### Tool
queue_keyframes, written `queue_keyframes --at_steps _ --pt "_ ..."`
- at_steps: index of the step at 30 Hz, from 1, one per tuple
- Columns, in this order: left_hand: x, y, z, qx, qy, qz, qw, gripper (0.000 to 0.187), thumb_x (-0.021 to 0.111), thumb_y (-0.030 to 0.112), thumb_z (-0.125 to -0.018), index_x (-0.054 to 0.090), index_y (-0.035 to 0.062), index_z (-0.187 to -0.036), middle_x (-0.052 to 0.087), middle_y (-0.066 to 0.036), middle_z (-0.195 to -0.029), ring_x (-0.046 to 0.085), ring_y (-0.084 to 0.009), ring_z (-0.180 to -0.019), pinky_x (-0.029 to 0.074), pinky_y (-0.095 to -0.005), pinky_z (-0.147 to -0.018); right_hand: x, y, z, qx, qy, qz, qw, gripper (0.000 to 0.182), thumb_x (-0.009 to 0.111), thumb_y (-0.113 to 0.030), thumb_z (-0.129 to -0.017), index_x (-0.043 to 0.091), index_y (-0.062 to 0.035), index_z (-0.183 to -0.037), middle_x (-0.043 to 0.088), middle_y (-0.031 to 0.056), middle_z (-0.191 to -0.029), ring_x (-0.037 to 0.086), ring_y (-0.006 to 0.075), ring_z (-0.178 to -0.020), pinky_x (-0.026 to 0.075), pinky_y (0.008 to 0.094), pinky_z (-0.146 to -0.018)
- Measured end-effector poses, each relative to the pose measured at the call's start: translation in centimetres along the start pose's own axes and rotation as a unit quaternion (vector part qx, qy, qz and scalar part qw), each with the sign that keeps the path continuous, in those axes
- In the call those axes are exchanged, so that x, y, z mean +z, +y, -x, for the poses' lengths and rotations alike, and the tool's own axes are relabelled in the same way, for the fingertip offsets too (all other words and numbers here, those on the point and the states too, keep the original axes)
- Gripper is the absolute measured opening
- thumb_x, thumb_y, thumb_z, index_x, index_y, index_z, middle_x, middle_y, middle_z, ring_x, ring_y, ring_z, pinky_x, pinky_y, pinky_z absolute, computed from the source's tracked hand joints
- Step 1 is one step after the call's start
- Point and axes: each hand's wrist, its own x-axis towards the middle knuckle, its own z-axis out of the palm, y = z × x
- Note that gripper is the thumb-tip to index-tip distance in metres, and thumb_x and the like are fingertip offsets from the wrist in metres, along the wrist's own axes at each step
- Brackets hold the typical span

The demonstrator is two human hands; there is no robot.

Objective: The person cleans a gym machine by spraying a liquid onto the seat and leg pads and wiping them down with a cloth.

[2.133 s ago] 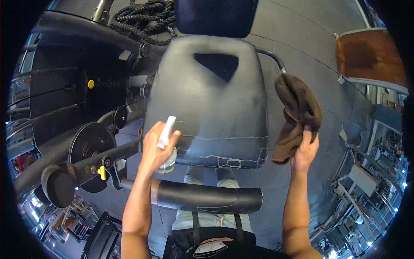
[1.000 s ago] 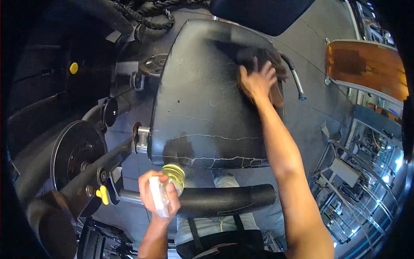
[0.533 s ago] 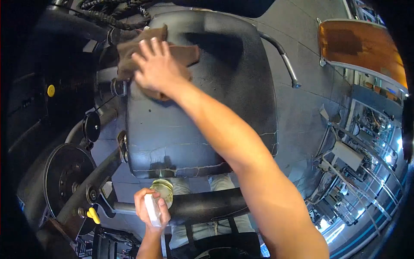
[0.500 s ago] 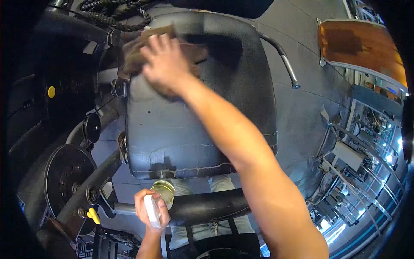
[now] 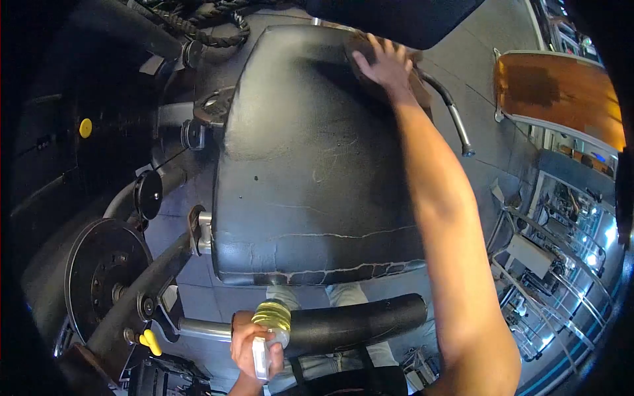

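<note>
My left hand [image 5: 251, 346] is closed around a spray bottle [image 5: 272, 315] with a white head and yellow liquid, low in the head view in front of the padded bar. At the far right corner of a cracked black seat pad [image 5: 310, 171], my right hand [image 5: 389, 66] lies with fingers spread on top of a brown cloth [image 5: 358, 66]. The palm presses the cloth against the pad, and my hand and forearm hide part of it. Faint smeary marks show on the pad's surface.
A padded roller bar [image 5: 356, 323] crosses in front of my legs. To the left stand a round black plate [image 5: 105, 284], a yellow knob [image 5: 150, 341] and a black rope [image 5: 205, 30]. A bent metal handle [image 5: 456, 122] and an orange-brown board [image 5: 561, 92] are on the right.
My right hand has swept the brown cloth across the pad from its far left corner to the far right. My left hand still holds the spray bottle; the view has shifted slightly.
</note>
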Motion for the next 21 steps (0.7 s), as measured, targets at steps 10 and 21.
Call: queue_keyframes --at_steps 10,21 --pt "1.1 1.8 -0.5 -0.025 0.010 -0.040 0.999 0.046 0.062 0.045 -0.092 0.057 0.0004 -0.081 0.056 -0.012 -0.083 0.058 -0.0248 -0.074 0.047 -0.0367 -0.068 -0.5 -23.7 5.0 -0.333 -0.040 -0.036 0.941 0.047 0.052 -0.050 -0.088 0.072 -0.0204 -0.118 0.052 0.0066 -0.143 0.034 0.0356 -0.139 0.023 0.0591 -0.114" --pt "-0.1 1.0 -0.6 0.032 0.010 0.014 0.999 0.036 0.067 0.036 -0.089 0.062 0.0021 -0.082 0.058 -0.013 -0.086 0.060 -0.0270 -0.073 0.049 -0.0374 -0.066 -5.3 4.5 16.2 -0.018 0.008 -0.015 1.000 0.060 0.055 -0.040 -0.090 0.050 -0.0132 -0.144 0.033 0.0167 -0.157 0.024 0.0431 -0.146 0.021 0.0554 -0.118"
